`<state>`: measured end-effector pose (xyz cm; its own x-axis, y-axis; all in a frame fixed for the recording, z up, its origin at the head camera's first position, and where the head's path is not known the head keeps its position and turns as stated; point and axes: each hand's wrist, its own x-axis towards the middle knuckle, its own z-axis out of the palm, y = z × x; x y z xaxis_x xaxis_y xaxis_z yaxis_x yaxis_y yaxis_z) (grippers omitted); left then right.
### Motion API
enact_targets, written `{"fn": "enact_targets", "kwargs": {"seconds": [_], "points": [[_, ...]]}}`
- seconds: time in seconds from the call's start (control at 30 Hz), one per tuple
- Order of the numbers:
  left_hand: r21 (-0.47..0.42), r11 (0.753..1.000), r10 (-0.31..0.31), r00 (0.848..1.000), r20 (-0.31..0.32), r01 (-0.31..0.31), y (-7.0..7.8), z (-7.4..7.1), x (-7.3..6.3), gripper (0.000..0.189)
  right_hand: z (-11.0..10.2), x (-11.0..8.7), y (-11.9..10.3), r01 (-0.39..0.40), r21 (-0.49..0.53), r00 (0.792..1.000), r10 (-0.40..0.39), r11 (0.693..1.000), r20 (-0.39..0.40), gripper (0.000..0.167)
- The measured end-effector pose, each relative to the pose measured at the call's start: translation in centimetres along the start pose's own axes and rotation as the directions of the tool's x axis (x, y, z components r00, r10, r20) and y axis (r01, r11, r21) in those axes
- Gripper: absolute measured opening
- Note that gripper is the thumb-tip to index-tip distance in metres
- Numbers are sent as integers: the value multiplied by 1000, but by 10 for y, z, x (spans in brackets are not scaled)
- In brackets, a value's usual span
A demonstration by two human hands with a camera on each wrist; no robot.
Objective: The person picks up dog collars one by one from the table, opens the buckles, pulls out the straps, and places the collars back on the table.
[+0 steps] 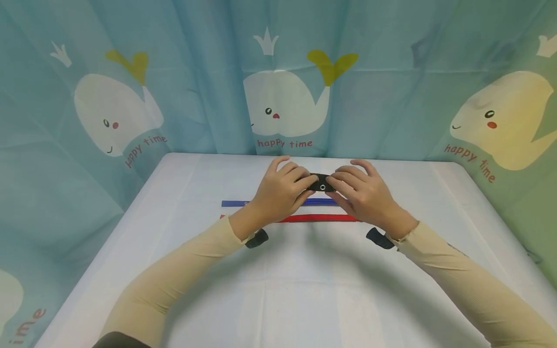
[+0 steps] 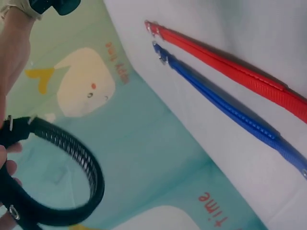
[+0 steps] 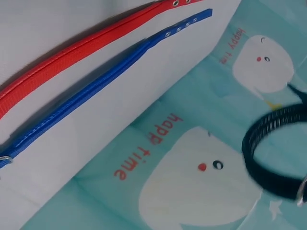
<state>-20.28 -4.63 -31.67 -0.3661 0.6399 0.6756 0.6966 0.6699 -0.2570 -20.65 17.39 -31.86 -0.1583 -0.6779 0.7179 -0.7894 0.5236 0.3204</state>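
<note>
Left hand (image 1: 283,189): pinches the black collar (image 1: 322,180) between thumb and fingers; one finger stands clear.
Right hand (image 1: 363,192): pinches the same collar just beside the left, probably so that both ends stay under control.
Black collar: raised above the table (image 1: 300,299), bent into a loop, with a metal ring showing between my hands. The lift appears to give my fingertips working room.
Loop closure: hidden by my fingers; I cannot tell whether the buckle is fastened.
Blue collar (image 1: 319,202): lies extended on the table, below my hands.
Red collar (image 1: 319,218): lies beside the blue, nearer to me.
Alignment: holed ends toward my left, metal fittings toward my right, presumably for orderly spacing.
</note>
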Motion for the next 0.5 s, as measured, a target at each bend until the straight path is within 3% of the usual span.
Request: {"fn": "enact_targets", "kwargs": {"seconds": [0.2,0.3,0.5], "points": [[26,999,38,999,-34,-37,2,2,0,20,5,5,-6,78,-61,994,-82,995,-68,38],[44,999,23,999,-22,-22,2,3,-3,20,9,1,-3,109,-81,988,-117,991,-102,34],[50,999,11,1000,-17,-10,-2,5,-8,22,4,1,-2,95,-49,994,-97,994,-56,36]]}}
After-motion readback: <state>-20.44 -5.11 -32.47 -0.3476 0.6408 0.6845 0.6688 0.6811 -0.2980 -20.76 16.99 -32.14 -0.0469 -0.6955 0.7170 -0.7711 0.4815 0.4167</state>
